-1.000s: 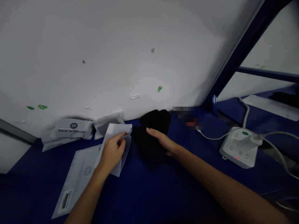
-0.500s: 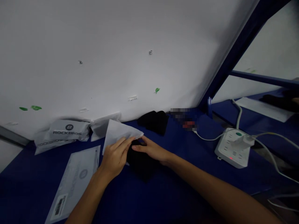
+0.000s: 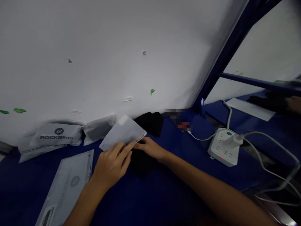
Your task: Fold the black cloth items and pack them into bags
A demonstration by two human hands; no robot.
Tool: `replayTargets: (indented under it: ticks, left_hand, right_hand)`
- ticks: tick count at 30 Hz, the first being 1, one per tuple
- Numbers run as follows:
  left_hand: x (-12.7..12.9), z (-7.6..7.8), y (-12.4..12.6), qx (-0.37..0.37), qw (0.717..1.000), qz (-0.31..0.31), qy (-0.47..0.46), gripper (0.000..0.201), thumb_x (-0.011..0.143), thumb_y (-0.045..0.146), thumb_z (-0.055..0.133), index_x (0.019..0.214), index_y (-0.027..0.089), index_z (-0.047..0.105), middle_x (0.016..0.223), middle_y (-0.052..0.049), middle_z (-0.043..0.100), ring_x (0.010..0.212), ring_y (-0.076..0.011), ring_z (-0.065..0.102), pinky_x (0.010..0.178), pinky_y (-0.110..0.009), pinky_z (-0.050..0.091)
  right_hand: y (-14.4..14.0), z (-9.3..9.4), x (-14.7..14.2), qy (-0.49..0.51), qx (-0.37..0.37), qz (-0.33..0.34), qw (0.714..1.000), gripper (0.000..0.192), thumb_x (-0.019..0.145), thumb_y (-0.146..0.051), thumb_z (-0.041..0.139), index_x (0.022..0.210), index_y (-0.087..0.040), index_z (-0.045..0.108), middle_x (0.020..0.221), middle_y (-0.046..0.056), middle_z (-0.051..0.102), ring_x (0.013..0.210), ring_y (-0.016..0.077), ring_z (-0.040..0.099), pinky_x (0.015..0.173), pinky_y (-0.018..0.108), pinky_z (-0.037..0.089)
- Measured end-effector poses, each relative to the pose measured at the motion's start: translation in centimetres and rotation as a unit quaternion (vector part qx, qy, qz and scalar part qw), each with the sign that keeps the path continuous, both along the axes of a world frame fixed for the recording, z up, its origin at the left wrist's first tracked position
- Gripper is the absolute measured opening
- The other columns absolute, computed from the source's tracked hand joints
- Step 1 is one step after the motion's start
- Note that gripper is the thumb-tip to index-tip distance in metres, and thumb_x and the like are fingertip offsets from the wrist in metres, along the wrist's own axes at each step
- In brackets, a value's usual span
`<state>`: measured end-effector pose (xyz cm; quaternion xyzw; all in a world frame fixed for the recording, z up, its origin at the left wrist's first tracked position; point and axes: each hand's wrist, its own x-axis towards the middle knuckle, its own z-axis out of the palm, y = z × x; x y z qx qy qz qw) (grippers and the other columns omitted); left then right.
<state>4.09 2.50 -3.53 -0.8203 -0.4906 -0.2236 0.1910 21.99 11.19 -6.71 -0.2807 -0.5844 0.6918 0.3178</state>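
Pouch [image 3: 123, 132], mouth toward upper left.

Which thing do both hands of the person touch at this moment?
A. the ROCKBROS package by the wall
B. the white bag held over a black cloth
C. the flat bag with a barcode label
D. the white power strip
B: the left hand and the right hand meet at the white bag, over the black cloth; the other things lie apart.
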Motion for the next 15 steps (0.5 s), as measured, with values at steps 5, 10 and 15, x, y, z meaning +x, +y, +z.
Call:
replayTargets:
  ticks: [5,10,15]
  left_hand:
    - [-0.5,0.0,0.3,-0.104,0.983,0.148,0.012,0.019,0.088,0.027,0.057,0.104,0.019,0.062,0.097,-0.006,0.067,0.089,-0.0234,0.065,0.053,-0.028,0.042]
    - [-0.5,-1.0,0.7,-0.175,0.972,0.143,0.066,0.017,0.091,0.019,0.049,0.082,0.018,0.063,0.085,-0.005,0.067,0.085,-0.0234,0.065,0.055,-0.03,0.04]
    - [2.1,-1.9,-0.1,-0.122,0.986,0.071,0.084,0.012,0.087,0.019,0.056,0.085,0.017,0.067,0.085,-0.004,0.068,0.08,-0.0221,0.066,0.054,-0.031,0.04]
  right_hand:
    - [0.9,0.7,0.6,0.001,-0.109,-0.067,0.992,0.037,0.076,-0.039,0.079,0.107,-0.019,0.073,0.115,0.007,0.073,0.109,0.0258,0.067,0.105,0.042,0.045]
    - [0.7,0.8,0.3,0.034,-0.157,-0.093,0.983,0.03,0.078,-0.038,0.077,0.101,-0.019,0.073,0.104,0.008,0.075,0.1,0.0241,0.07,0.1,0.04,0.049]
    - [0.3,0.2,-0.5,0.091,-0.154,-0.199,0.963,0.035,0.08,-0.044,0.072,0.106,-0.021,0.068,0.1,0.005,0.074,0.091,0.0216,0.07,0.091,0.037,0.053]
